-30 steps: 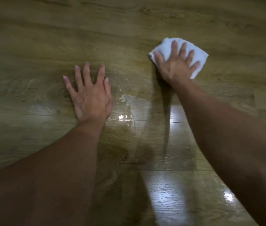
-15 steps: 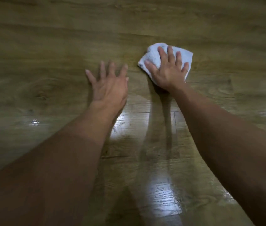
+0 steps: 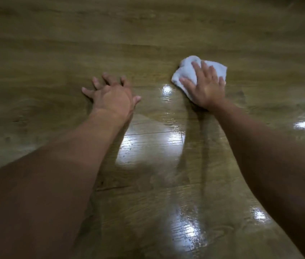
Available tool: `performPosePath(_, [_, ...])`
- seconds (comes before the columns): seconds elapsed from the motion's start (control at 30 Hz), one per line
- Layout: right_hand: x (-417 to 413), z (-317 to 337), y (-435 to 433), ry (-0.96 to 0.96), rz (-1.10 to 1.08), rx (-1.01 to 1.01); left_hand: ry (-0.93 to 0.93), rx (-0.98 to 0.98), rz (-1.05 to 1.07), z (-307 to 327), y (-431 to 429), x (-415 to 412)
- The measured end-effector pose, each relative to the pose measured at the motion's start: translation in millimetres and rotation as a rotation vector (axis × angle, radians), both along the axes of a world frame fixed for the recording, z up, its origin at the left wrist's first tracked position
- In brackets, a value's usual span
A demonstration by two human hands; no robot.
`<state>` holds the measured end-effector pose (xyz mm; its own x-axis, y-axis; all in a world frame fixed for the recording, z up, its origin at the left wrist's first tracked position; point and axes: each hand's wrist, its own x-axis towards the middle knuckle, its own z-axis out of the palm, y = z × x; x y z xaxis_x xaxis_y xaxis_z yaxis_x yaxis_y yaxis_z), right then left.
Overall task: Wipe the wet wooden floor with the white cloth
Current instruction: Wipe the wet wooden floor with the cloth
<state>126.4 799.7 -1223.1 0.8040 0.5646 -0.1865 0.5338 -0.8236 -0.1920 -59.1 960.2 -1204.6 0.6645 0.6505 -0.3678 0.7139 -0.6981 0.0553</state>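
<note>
Your right hand presses the 1 cloth onto the floor, its grip wide, fingers spread. The wet sheen lies nearer you and leftward, between your 2 arms. Your left hand, grip wide too, rests flat, holding nothing.
</note>
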Motion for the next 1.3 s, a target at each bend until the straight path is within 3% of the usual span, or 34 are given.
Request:
performPosePath(0.1, [-18,-8,40,0.033,-0.227,0.055,-0.022,0.011,0.001,-2,-3,-1])
performPosePath(0.27, [-113,-5,-7,-0.044,0.228,0.118,-0.034,0.028,0.000,0,-2,-3])
performPosePath(0.33, [-106,-2,-47,-0.077,0.283,0.083,-0.027,0.007,0.017,2,-2,-1])
performPosePath(0.4, [-69,0,-59,-0.072,0.164,0.055,-0.017,-0.013,0.035,4,-1,0])
performPosePath(0.53, [-16,-5,-5,0.009,-0.289,0.067,-0.042,-0.004,0.068,1,-7,-3])
performPosePath(0.6, [-27,-10,19,0.042,-0.351,0.064,-0.055,0.005,0.072,-2,-11,-5])
performPosePath(0.7, [-75,-11,5,-0.008,-0.020,0.089,-0.055,0.018,0.084,-3,-13,-6])
performPosePath(0.8, [-98,-4,-63,-0.093,0.244,0.056,-0.063,0.030,0.074,-5,-15,-7])
performPosePath(0.9, [-62,-1,-99,-0.121,0.031,-0.017,-0.053,0.027,0.093,-6,-15,-5])
performPosePath(1.0, [-25,-1,-58,-0.019,-0.403,0.014,-0.025,-0.017,0.132,-1,-17,0])
performPosePath(1.07, [-26,-5,-20,0.027,-0.498,0.031,-0.040,-0.045,0.151,1,-17,1])
performPosePath(1.17, [-66,-9,-6,0.009,-0.194,0.061,-0.073,-0.052,0.141,2,-24,-6])
performPosePath(1.3, [-98,-5,-81,-0.108,0.317,0.050,-0.148,0.000,0.042,-4,-35,-19])
